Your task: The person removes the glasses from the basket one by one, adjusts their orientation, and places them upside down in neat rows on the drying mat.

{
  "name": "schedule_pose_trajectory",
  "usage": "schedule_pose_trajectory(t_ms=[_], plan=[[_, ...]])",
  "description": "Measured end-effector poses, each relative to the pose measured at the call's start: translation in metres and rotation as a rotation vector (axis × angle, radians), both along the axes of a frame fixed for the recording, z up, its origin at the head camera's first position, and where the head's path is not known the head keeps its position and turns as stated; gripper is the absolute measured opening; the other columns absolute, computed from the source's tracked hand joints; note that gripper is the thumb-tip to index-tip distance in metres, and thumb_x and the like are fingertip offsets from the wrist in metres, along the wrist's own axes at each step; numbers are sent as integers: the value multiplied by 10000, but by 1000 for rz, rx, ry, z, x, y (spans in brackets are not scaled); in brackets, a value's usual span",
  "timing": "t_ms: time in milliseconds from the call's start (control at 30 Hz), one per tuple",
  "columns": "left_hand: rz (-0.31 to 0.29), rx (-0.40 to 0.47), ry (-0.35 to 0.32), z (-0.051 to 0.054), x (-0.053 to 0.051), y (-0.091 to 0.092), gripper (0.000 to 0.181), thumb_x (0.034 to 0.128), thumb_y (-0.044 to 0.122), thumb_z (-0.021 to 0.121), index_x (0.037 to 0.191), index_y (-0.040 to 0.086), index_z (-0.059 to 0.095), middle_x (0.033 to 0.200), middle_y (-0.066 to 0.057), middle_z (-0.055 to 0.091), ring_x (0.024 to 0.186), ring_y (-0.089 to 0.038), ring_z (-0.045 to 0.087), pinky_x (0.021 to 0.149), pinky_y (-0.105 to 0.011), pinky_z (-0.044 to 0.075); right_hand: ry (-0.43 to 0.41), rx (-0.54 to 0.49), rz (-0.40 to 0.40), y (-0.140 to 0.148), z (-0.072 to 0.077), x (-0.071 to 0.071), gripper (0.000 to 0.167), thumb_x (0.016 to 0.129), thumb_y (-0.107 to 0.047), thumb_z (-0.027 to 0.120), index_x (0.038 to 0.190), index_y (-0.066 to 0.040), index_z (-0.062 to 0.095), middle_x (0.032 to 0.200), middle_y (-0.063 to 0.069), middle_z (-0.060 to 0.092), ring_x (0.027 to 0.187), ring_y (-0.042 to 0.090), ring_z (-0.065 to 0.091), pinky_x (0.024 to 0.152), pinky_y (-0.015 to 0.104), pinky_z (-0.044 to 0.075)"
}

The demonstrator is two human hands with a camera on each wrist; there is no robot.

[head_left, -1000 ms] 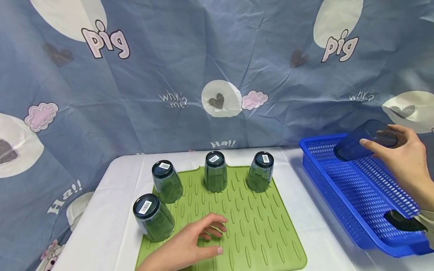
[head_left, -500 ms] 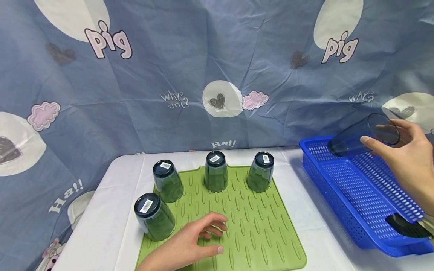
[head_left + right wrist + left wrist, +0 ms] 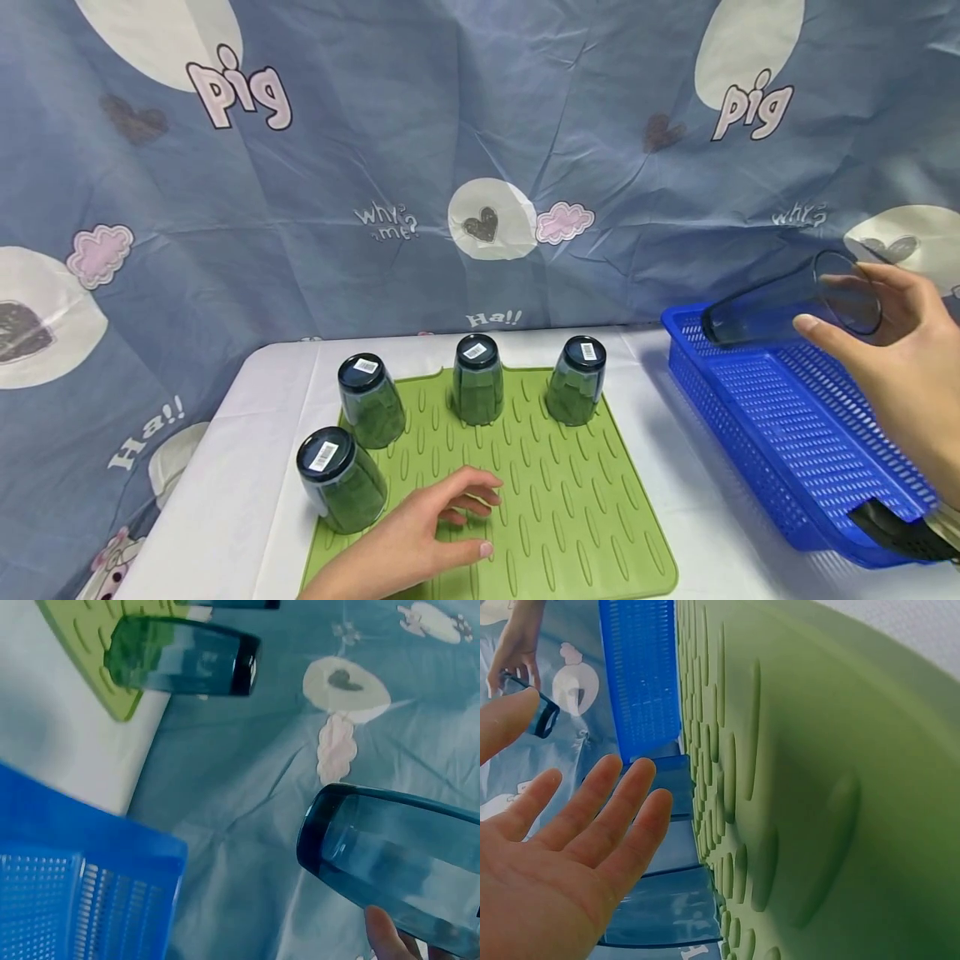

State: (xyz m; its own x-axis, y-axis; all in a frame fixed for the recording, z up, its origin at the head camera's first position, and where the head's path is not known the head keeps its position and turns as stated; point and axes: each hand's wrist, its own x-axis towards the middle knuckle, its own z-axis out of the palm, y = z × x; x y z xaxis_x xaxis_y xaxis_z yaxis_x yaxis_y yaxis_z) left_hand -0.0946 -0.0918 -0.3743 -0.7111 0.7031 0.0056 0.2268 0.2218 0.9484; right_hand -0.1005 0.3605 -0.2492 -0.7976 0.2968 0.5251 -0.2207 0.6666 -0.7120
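A blue-tinted drinking glass [image 3: 772, 310] is tilted above the far end of the blue basket, its base toward the left. My right hand [image 3: 892, 342] grips it near the rim; the right wrist view shows the glass [image 3: 397, 862] with a fingertip under its side. My left hand [image 3: 427, 533] hovers over the green mat [image 3: 555, 517], fingers loosely bent and holding nothing. In the left wrist view that hand [image 3: 577, 847] has its fingers spread. Upside-down glasses stand on the mat: two at the left [image 3: 341, 483], one at the back middle [image 3: 477, 383] and one at the back right [image 3: 576, 383].
The blue perforated basket [image 3: 750, 467] stands right of the mat on a white-covered table [image 3: 247, 467]. A black strap [image 3: 896, 529] on the right wrist shows over the basket's near end. A printed blue cloth [image 3: 337, 167] hangs behind the table.
My right hand has raised the glass out of the basket and swung its base leftward, to a flatter tilt. My left hand has stayed almost where it was.
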Motion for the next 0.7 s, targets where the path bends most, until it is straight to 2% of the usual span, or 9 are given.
schedule_pose_trajectory(t_ms=[167, 333, 500, 700], plan=[[-2, 5, -20, 0, -1, 0, 443, 926, 277, 706, 1327, 295, 518, 1260, -37, 597, 1149, -235, 582, 974, -372, 493, 30, 14, 64, -12, -3, 8, 714, 901, 48, 665, 1492, -160, 324, 1314, -128, 495, 1246, 37, 448, 918, 46, 375], [-4, 1, -32, 1, -1, 0, 442, 926, 270, 706, 1325, 295, 518, 1259, -40, 599, 1130, -236, 597, 957, -375, 502, 96, -32, 179, -24, -8, 15, 769, 822, 215, 640, 1475, -73, 353, 1342, 1, 519, 1198, 95, 496, 875, 67, 445], [-3, -1, -31, 0, -1, 0, 440, 924, 266, 708, 1321, 296, 520, 1251, -42, 605, 1120, -235, 606, 942, -373, 509, 152, -125, 297, -34, -16, 19, 785, 765, 299, 610, 1448, -16, 383, 1332, 71, 528, 1185, 129, 528, 865, 107, 481], [-1, -1, -36, 0, -1, -1, 439, 927, 267, 704, 1325, 291, 520, 1249, -42, 606, 1120, -234, 606, 940, -373, 509, 215, -352, 479, -46, -23, 22, 758, 736, 360, 550, 1412, 52, 400, 1310, 130, 535, 1190, 180, 543, 857, 192, 517]])
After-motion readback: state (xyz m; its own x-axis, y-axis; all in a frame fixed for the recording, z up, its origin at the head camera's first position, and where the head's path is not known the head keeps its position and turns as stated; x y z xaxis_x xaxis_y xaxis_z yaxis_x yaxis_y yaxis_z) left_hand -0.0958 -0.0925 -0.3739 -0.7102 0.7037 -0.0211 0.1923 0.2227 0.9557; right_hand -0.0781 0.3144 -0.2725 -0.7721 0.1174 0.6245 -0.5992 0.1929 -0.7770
